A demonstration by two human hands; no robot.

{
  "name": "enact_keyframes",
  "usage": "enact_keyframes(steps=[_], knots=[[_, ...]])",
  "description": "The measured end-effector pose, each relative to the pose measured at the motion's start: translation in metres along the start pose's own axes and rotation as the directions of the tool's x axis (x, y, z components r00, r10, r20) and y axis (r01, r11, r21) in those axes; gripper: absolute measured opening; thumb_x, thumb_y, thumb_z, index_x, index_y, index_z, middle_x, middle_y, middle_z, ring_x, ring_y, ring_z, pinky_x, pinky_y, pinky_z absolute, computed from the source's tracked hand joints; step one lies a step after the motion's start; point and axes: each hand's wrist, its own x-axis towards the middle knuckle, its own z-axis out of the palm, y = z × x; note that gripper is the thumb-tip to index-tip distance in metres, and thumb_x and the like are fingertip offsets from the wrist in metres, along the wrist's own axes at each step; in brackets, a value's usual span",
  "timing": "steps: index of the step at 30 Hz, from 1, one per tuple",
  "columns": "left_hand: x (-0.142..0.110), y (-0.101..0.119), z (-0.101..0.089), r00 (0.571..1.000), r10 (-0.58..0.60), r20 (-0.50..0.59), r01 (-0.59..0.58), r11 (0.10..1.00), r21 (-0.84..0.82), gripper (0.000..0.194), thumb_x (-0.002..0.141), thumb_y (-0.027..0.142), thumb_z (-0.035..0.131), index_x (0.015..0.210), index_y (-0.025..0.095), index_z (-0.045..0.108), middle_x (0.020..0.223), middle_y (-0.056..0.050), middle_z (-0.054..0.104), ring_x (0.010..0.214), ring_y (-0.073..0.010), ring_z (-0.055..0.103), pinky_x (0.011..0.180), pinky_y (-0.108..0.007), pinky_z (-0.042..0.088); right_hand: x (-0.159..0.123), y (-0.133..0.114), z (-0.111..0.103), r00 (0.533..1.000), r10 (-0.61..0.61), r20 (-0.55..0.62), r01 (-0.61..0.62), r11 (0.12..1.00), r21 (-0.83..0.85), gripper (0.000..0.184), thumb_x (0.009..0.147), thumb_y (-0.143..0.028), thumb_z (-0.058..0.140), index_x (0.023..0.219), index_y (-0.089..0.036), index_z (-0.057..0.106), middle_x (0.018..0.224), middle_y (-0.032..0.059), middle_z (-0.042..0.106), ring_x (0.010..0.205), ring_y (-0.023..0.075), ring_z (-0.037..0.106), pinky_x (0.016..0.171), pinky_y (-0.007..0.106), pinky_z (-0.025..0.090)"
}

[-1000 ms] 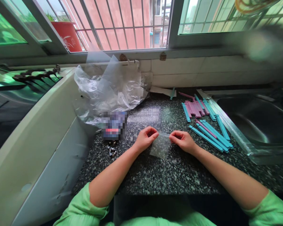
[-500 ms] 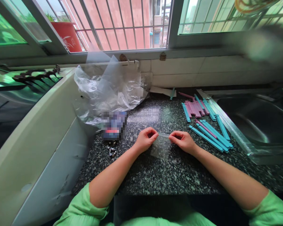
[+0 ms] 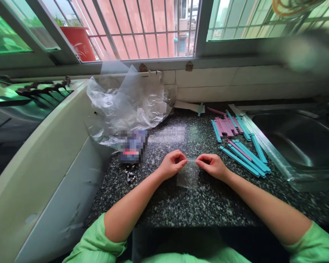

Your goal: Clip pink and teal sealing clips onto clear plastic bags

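A small clear plastic bag (image 3: 187, 178) hangs by its top edge between my two hands, low over the speckled dark countertop (image 3: 164, 208). My left hand (image 3: 173, 164) pinches the bag's upper left corner between thumb and forefinger. At the opposite corner, my right hand (image 3: 212, 166) holds it in a like pinch. The bag looks flat, and I cannot make out anything inside it. Beyond my right hand lie several flat blue strips (image 3: 244, 159) and a pile of pink strips (image 3: 227, 126), some with blue ones beside them.
Left of my hands lies a dark, blurred-out packet or device (image 3: 133, 148), with small shiny metallic pieces (image 3: 131, 173) in front of it. A heap of large clear plastic bags (image 3: 128, 102) stands behind. A steel sink (image 3: 279, 166) bounds the right side; a barred window is at the back.
My left hand has shifted slightly right, closer to my right hand, and the bag's top edge between them is shorter. Both hands still pinch it.
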Motion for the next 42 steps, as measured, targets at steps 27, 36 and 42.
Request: enact_keyframes(steps=[27,36,42], knots=[[0.0,0.001,0.003,0.999,0.035,0.023,-0.036,0.996,0.077,0.01,0.073,0.02,0.055,0.065,0.014,0.057,0.066,0.0,0.052,0.062,-0.0108,0.047,0.061,-0.024,0.037,-0.002,-0.004,0.006,0.998,-0.041,-0.04,0.04,0.998,-0.042,0.017,0.077,-0.032,0.054,0.069,-0.017,0.059,0.061,0.001,0.058,0.053,0.0105,0.048,0.05,0.023,0.038],[-0.001,0.003,0.004,0.999,0.032,0.033,-0.035,0.995,0.09,0.01,0.073,0.021,0.057,0.065,0.015,0.058,0.064,0.0,0.051,0.061,-0.0103,0.047,0.06,-0.023,0.038,-0.001,-0.006,0.006,0.996,-0.087,-0.034,0.085,0.994,-0.07,0.019,0.078,-0.032,0.053,0.065,-0.018,0.056,0.059,0.0,0.053,0.052,0.01,0.044,0.049,0.023,0.035],[0.0,0.0,-0.006,1.0,-0.007,-0.018,0.008,0.996,0.088,0.013,0.074,0.023,0.056,0.065,0.015,0.058,0.064,0.0,0.052,0.059,-0.0097,0.045,0.056,-0.022,0.037,0.0,-0.006,0.004,0.997,-0.05,-0.064,0.045,0.996,-0.074,0.019,0.078,-0.033,0.053,0.066,-0.018,0.057,0.06,0.0003,0.055,0.053,0.0106,0.046,0.05,0.023,0.036]])
